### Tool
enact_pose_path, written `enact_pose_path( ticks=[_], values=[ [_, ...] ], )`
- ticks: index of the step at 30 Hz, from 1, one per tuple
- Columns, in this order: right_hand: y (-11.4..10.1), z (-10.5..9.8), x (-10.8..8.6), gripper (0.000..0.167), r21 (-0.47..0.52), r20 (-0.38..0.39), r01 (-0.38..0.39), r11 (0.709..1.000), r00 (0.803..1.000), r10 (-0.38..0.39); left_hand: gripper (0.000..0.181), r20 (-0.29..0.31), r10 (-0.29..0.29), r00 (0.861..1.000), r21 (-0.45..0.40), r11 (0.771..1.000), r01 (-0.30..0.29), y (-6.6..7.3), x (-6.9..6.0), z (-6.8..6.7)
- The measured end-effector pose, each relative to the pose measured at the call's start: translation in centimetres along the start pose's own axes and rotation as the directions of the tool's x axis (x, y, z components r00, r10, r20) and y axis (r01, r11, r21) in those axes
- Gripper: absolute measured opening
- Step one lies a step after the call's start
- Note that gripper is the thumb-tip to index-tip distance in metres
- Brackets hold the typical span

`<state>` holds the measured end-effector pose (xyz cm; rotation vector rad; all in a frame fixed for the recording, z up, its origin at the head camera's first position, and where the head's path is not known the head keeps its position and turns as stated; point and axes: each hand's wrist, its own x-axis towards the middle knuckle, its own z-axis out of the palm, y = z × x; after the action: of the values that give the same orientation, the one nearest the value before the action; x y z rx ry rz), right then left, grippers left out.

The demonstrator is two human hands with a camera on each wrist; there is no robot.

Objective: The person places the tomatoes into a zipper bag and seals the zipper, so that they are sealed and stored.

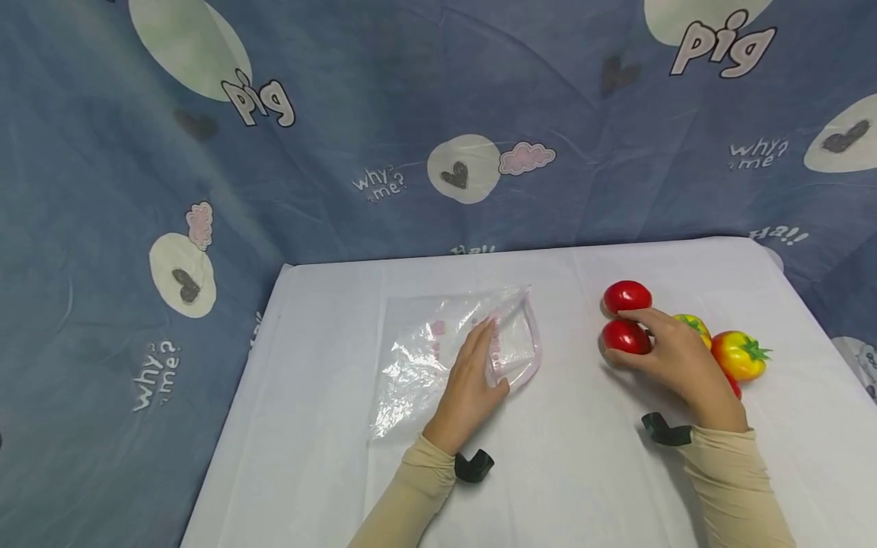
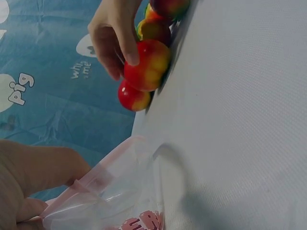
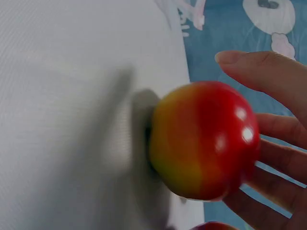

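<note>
A clear plastic bag [image 1: 418,365] with pink print and a pink edge lies flat on the white table. My left hand [image 1: 468,373] pinches the bag's pink edge between thumb and fingers, as the left wrist view shows. On the right, my right hand [image 1: 678,361] is around a glossy red-and-yellow round fruit [image 3: 206,139] that sits on the table. In the right wrist view, the thumb stands apart from this fruit and the fingers extend behind it; whether they touch it is hidden. A second red fruit [image 1: 627,297] lies just beyond.
Beside the right wrist sit several more fruits, including a yellow-and-red one [image 1: 741,355] with a green leafy top and a partly hidden one [image 1: 692,326]. A blue printed cloth [image 1: 384,91] hangs behind the white table [image 1: 562,472]. Dark wrist mounts show at both sleeves.
</note>
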<state>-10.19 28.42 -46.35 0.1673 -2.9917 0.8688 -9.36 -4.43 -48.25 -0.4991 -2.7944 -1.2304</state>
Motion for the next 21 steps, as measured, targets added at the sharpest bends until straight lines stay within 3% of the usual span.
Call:
enact_pose_path(
  ticks=[10,21],
  values=[
    [0.7,0.3,0.4,0.079,0.05,0.093,-0.023,0.998,0.996,0.019,0.097,0.003,-0.011,1.0,-0.007,1.0,0.011,-0.1,0.0,0.0],
    [0.8,1.1,0.6,0.078,0.143,0.07,0.0,0.99,0.998,-0.01,0.096,0.009,-0.015,1.0,-0.011,1.0,0.015,-0.1,0.0,0.0]
  ],
)
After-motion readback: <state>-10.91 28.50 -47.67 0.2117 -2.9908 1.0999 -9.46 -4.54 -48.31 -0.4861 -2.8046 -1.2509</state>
